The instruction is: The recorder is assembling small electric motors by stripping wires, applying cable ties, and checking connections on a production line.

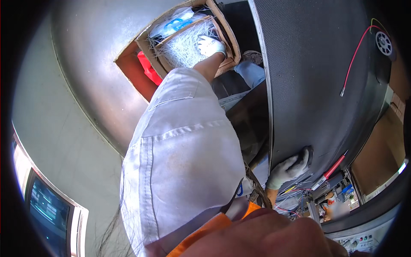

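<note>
Strips (179, 48) lie in the box (227, 30), not lifted yet. Left hand (210, 46) looks loose; right hand (290, 168), can't tell.

Thin white strips (182, 48) lie loose and tangled in a heap inside an open cardboard box (150, 60).

The far corner of the cardboard box (150, 58) is cut off, the palms of the left hand (210, 46) and right hand (286, 171) are hidden, the screen (49, 218) at the near left is too blurred to read, and the clutter (347, 195) at the near right is too small to tell apart.
</note>
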Demonstrator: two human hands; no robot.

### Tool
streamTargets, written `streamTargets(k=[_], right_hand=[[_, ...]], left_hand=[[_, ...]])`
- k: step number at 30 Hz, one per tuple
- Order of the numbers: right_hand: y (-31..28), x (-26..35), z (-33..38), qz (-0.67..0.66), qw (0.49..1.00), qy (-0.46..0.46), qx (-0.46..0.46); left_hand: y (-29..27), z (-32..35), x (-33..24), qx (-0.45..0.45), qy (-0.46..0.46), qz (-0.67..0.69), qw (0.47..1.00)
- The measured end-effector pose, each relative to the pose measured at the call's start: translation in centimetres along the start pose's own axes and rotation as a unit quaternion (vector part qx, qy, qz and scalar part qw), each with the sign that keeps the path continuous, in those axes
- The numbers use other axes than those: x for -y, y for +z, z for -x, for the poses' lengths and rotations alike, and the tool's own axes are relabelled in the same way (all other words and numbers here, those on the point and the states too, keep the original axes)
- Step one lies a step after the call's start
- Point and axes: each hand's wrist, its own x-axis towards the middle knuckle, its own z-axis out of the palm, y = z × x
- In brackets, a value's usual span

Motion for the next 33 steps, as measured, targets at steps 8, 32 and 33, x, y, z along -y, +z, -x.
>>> streamTargets(k=[8, 32, 33], right_hand=[[-0.4, 0.5, -2.1, -0.009, 1.0, 0.009, -0.012], [-0.2, 0.7, -1.6, -0.004, 1.0, 0.012, 0.003], [-0.2, 0.4, -1.4, -0.009, 1.0, 0.012, -0.002]], left_hand=[[2.4, -0.1, -4.8, -0.032, 0.012, 0.033, 0.999], [-4.8, -7.0, 1.8, -0.064, 0.781, -0.495, 0.376], [-4.5, -6.6, 2.2, -0.062, 0.782, -0.493, 0.375]])
